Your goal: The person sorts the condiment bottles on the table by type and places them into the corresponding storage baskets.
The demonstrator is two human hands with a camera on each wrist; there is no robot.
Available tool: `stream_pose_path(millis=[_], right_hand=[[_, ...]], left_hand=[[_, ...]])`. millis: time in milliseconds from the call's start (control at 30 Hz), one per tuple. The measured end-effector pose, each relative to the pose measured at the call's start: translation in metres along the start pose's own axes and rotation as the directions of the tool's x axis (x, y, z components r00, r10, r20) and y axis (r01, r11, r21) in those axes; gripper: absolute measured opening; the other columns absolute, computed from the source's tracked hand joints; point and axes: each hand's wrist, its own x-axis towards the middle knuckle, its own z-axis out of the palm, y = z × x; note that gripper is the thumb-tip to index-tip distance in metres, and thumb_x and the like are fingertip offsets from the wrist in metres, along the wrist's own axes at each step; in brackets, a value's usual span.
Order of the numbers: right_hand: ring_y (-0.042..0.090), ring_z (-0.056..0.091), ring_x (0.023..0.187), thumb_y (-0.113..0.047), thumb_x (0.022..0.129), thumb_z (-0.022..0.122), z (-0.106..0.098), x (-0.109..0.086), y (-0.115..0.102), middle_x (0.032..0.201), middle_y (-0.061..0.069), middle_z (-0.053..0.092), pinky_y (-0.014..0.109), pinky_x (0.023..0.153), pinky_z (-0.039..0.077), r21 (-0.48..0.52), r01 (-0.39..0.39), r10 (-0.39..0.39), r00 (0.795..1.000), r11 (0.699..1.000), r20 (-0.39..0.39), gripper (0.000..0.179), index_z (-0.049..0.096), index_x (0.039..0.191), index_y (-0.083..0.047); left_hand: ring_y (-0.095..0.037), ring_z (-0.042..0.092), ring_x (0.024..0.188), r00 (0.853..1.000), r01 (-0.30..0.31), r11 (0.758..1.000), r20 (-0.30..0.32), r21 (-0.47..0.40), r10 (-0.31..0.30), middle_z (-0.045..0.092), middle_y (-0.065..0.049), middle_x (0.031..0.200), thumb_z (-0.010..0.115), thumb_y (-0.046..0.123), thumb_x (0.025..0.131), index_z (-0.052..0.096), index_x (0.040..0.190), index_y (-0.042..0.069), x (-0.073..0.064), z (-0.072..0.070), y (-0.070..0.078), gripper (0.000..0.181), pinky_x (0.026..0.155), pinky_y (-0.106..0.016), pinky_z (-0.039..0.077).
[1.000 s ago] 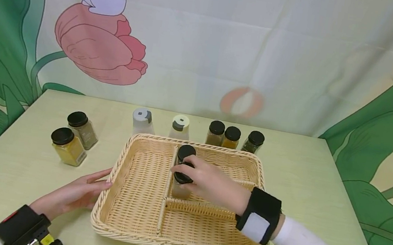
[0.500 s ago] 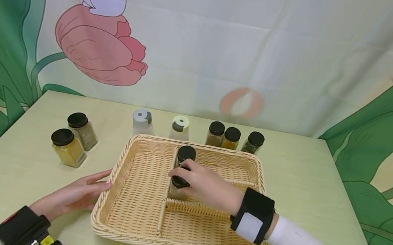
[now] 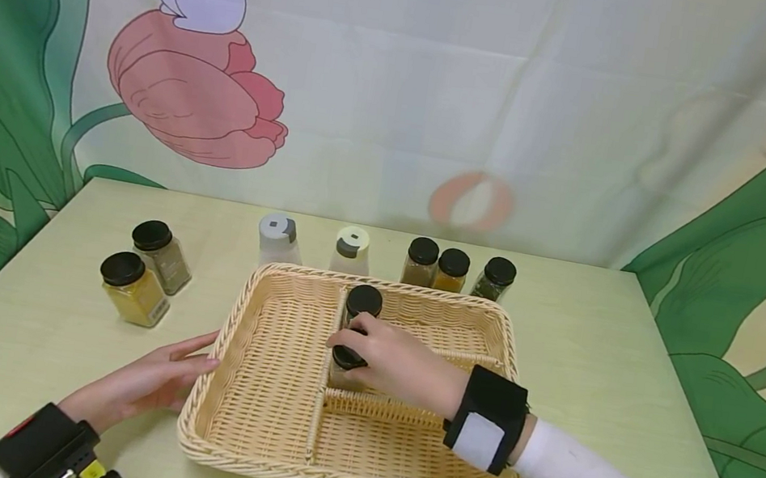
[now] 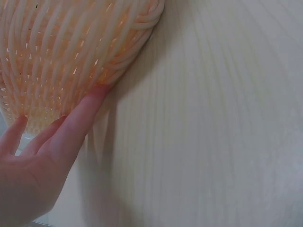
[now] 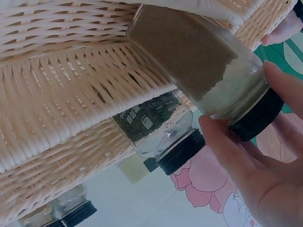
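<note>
In the head view my right hand (image 3: 402, 363) grips a spice jar (image 3: 344, 379) by its black lid, over the middle right compartment of the wicker basket (image 3: 255, 466). Brown powder part-fills this jar (image 5: 189, 61), seen in the right wrist view with fingers and thumb around the lid end. Just behind it stands a jar of green herbs (image 5: 151, 118), whose black lid shows from above, close to the long divider. My left hand (image 3: 150, 382) touches the basket's left side. Its fingertips (image 4: 97, 92) rest against the woven wall, fingers fairly straight.
Two jars (image 3: 136, 294) with black lids, one yellow, stand left of the basket. Behind it are two pale-capped bottles (image 3: 278, 236) and three black-lidded jars (image 3: 451, 269). Dividers (image 3: 315, 425) split the basket into compartments. A printed curtain (image 3: 401, 111) hangs behind the table.
My right hand has shifted slightly left and toward the near side with the spice jar, bringing it closer to the long divider. The left hand has stayed on the basket.
</note>
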Motion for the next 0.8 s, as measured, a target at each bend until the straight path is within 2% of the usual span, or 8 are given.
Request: stream_pose_path(millis=[267,500,733,800], right_hand=[[0.014,0.054,0.076,-0.016,0.079,0.065,0.0028,0.0011,0.0011,0.102,0.011,0.052,0.022,0.065,0.049,0.009,-0.022,0.021,0.999,1.0,0.036,0.037,0.052,0.113,-0.011],[0.016,0.054,0.081,-0.018,0.079,0.064,0.0047,-0.0005,0.0017,0.104,0.012,0.052,0.024,0.068,0.049,0.025,-0.049,0.047,0.997,0.998,0.066,0.039,0.05,0.115,-0.011],[0.013,0.052,0.076,-0.018,0.079,0.065,0.0069,-0.0003,0.0039,0.103,0.01,0.05,0.022,0.065,0.048,0.037,-0.065,0.062,0.996,0.997,0.069,0.04,0.05,0.115,-0.012],[0.013,0.052,0.077,-0.018,0.079,0.065,0.0064,-0.0002,0.004,0.103,0.01,0.05,0.022,0.066,0.048,0.038,-0.063,0.06,0.996,0.997,0.066,0.04,0.05,0.115,-0.012]], left_hand=[[-0.028,0.042,0.112,1.0,-0.008,1.0,-0.002,-0.006,0.008,0.014,-0.03,0.141,0.045,0.026,0.092,0.001,0.139,0.01,-0.0004,-0.0003,-0.0009,0.066,0.085,-0.06,0.039],[-0.028,0.041,0.113,1.0,-0.003,1.0,0.013,-0.017,0.003,0.017,-0.029,0.141,0.045,0.027,0.092,0.0,0.139,0.01,0.0003,-0.0005,-0.0015,0.067,0.085,-0.061,0.039],[-0.027,0.041,0.113,1.0,0.014,1.0,-0.025,-0.007,-0.014,0.015,-0.028,0.141,0.046,0.027,0.091,0.003,0.139,0.011,0.0005,0.0006,-0.0003,0.067,0.085,-0.059,0.04],[-0.027,0.041,0.113,1.0,0.008,1.0,-0.02,-0.003,-0.008,0.015,-0.029,0.141,0.046,0.027,0.091,0.003,0.139,0.011,0.0004,0.0004,-0.0004,0.067,0.085,-0.059,0.04]])
